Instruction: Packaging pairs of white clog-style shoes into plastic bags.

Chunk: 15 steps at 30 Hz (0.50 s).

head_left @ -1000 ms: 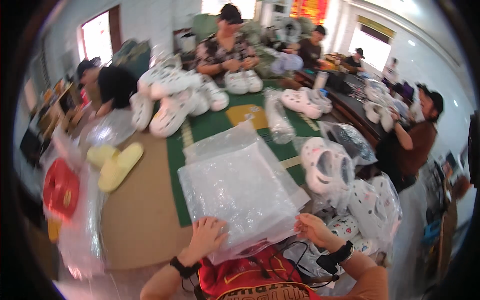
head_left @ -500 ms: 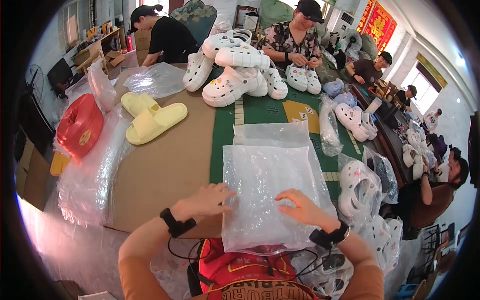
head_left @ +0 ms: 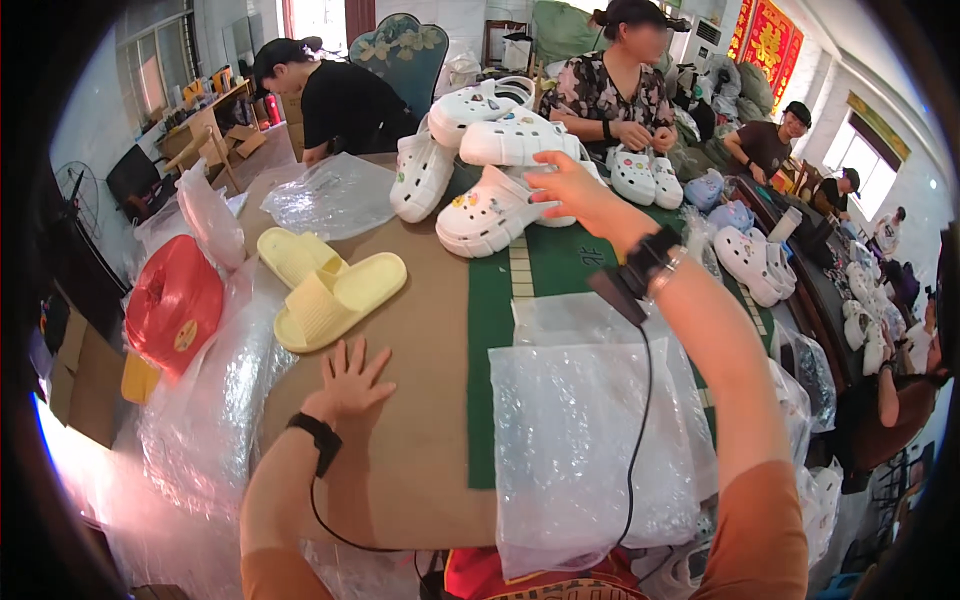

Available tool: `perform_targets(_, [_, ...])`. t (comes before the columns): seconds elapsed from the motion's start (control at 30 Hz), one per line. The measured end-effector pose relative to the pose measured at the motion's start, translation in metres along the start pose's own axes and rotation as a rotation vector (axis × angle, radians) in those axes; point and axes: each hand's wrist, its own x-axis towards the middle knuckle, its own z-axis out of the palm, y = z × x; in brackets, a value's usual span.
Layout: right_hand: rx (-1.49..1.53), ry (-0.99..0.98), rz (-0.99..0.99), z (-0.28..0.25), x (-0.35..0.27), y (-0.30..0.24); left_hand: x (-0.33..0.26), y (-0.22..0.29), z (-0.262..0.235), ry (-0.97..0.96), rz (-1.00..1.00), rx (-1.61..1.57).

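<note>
The left bare hand (head_left: 352,378) is resting palm down, fingers spread apart, on the flat brown board (head_left: 430,350) covering the left part of the table. This hand is holding nothing and is lying just below the pair of pale-yellow ribbed slide sandals (head_left: 345,300).

The right bare hand (head_left: 585,195) is hovering at the right side of the heaped white foam clogs with round vent holes (head_left: 505,143). Its fingers are standing apart and slightly curved, with the fingertips beside the lower front clog bearing coloured charms (head_left: 485,215). Whether they are touching it cannot be determined. The heap is standing at the far side of the work surface, across the edge between the brown board and the dark-green mat (head_left: 490,430).

The stack of translucent plastic bags (head_left: 595,430) is lying near the person, on the green mat, below the right forearm. Black bands (head_left: 320,440) are encircling both wrists, and a thin black cable (head_left: 645,400) is hanging from the right one across the bags.

At the left edge, a glossy red rounded roll (head_left: 175,305) is sitting beside crumpled clear plastic film (head_left: 210,420). Beyond the heap, a co-worker in a dark floral top (head_left: 590,95) is holding both hands over a separate pair of white clogs (head_left: 632,178).
</note>
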Motion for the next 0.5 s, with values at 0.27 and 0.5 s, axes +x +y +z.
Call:
perform_targets(0.27, [0.826, 0.272, 0.21, 0.065, 0.133, 0.043, -0.006, 0.004, -0.009, -0.067, 0.054, -0.115])
perform_targets(0.5, [0.947, 0.647, 0.231, 0.114, 0.153, 0.019, -0.016, -0.001, -0.012, -0.064, 0.032, -0.14])
